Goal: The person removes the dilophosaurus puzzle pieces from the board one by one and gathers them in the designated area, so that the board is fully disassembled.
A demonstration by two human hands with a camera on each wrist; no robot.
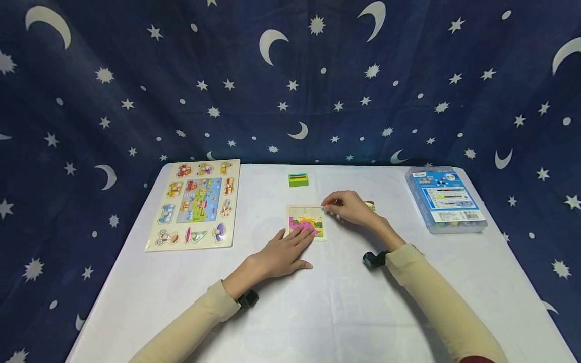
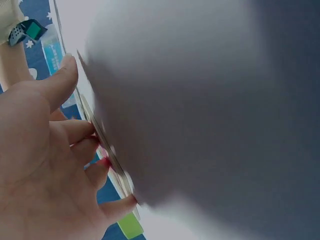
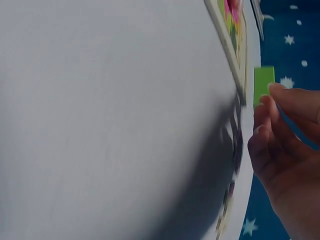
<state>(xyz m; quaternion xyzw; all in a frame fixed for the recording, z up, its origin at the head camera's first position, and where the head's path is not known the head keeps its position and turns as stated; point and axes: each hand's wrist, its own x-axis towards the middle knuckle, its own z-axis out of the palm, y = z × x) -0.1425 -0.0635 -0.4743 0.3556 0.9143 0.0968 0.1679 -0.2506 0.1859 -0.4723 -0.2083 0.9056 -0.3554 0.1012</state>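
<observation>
A small square picture puzzle with a pale wooden frame lies flat mid-table. Its lower part shows a pink figure on yellow and green; the upper part is plain wood. My left hand rests on the lower left of it, fingers extended over the picture and thumb held apart. At the puzzle's upper right corner hovers my right hand, fingers loosely bent, thumb tip close to the index finger. In the right wrist view nothing shows between those fingertips, and a green block appears behind them.
Dark patterned pieces lie partly hidden behind the right hand. The striped green block stands beyond the puzzle. A large wooden vehicle puzzle board lies at the left, and a clear plastic case with a blue label at the right. A star-patterned cloth hangs behind.
</observation>
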